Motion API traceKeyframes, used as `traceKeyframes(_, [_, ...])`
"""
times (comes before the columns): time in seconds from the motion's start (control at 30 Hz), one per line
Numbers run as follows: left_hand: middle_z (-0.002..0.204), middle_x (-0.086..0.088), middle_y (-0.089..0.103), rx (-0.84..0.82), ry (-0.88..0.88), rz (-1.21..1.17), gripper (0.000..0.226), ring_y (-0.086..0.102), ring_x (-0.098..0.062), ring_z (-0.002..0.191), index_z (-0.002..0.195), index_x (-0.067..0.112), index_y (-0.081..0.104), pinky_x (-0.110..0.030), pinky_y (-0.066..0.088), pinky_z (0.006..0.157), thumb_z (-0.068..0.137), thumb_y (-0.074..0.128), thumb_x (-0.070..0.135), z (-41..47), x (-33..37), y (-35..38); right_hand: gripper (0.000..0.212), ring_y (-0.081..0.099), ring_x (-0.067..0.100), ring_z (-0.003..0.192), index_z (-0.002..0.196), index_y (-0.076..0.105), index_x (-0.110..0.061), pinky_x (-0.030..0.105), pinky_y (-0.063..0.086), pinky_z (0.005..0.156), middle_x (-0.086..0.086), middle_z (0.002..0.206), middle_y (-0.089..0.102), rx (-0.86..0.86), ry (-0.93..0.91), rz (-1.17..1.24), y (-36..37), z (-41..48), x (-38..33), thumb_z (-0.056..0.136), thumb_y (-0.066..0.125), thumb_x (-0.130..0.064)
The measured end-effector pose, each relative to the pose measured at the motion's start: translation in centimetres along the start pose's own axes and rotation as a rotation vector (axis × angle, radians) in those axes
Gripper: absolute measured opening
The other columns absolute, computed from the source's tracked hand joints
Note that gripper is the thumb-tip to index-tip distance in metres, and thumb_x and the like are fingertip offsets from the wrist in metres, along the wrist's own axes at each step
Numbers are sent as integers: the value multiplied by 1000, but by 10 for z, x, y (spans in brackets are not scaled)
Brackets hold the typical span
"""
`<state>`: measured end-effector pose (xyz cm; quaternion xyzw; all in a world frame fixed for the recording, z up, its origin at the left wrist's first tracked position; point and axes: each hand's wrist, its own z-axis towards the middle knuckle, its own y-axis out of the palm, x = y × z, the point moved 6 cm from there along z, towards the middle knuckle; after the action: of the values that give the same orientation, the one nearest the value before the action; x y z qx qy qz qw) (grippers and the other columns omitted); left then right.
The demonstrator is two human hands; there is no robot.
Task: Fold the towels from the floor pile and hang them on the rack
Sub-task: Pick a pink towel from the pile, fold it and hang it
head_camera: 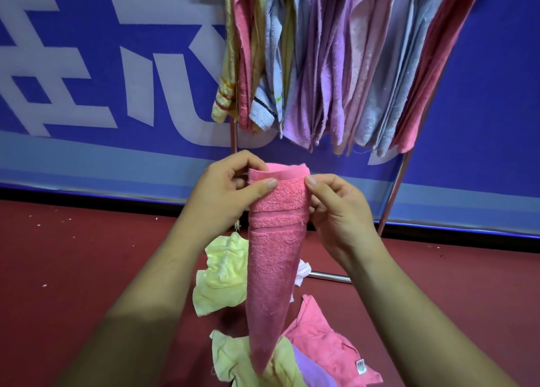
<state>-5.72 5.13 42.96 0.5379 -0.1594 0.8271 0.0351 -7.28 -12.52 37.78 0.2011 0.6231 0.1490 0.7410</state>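
Note:
A pink towel point(274, 258) hangs folded lengthwise in front of me, tapering downward to a point. My left hand point(228, 187) pinches its top left corner and my right hand point(339, 205) pinches its top right corner. Below it on the red floor lies the pile: yellow towels point(222, 278), another pink towel point(327, 345) with a label, and a purple one point(312, 369). The rack point(394, 193) stands ahead with several folded towels point(321, 65) hanging from it in yellow, pink, blue and purple.
A blue banner wall point(117, 65) with white lettering stands behind the rack. The rack's metal foot bar point(330, 276) lies on the red carpet point(73, 255) just past the pile. A white cloth point(304, 269) peeks out beside the held towel.

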Motion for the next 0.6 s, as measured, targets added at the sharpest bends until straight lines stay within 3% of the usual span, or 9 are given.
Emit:
traceKeyframes(0.1, [92,-1,71,109,31,-41,27,70,-15,88,95,29,64,-33,57,82,79,79,13,3,2,-4,8,60,26,73,86,69,-7,38,50,73,14,78,66,37,-79,-98,4,-1,-9,88,72,-14])
traceKeyframes(0.2, [95,-3,76,208,-55,-140,34,72,-14,91,110,20,63,-33,58,82,83,76,3,5,1,-1,7,49,28,82,85,74,-15,43,42,78,17,82,59,27,-124,-157,13,-1,-22,92,70,-16])
traceKeyframes(0.3, [89,-8,77,249,-170,-40,10,70,-16,82,93,15,74,-53,57,89,84,77,19,11,10,-6,13,55,15,74,82,72,-15,31,47,72,0,72,64,48,-197,-324,28,7,-48,94,69,-11])
traceKeyframes(0.33, [87,-12,76,260,-175,-34,13,69,-18,80,91,11,73,-57,56,88,85,77,22,14,21,-9,13,55,13,72,81,71,-16,30,46,71,-2,70,64,41,-211,-390,35,10,-60,93,69,-11])
traceKeyframes(0.4, [86,-16,75,271,-97,-87,13,68,-19,76,93,4,69,-49,60,84,88,73,15,21,51,-16,16,55,13,67,80,70,-14,29,46,67,0,71,64,-17,-191,-387,49,14,-84,94,66,-9])
traceKeyframes(0.47, [82,-12,74,206,-14,-160,7,68,-15,71,91,7,67,-34,60,72,88,71,12,26,84,-17,16,55,10,60,83,69,-12,23,45,58,1,69,63,-127,-121,-203,60,14,-107,96,62,-8])
traceKeyframes(0.5, [82,-13,73,174,-3,-162,8,67,-14,70,91,8,66,-33,58,70,87,71,13,27,94,-17,14,54,10,59,85,69,-12,23,43,55,1,68,62,-166,-109,-161,63,13,-117,96,62,-9])
traceKeyframes(0.6, [89,-26,72,205,-31,5,14,65,-21,75,87,5,67,-51,58,84,86,76,17,26,89,-20,18,49,8,58,78,68,-14,23,43,56,-1,65,55,-57,-194,-411,57,12,-123,95,65,-10])
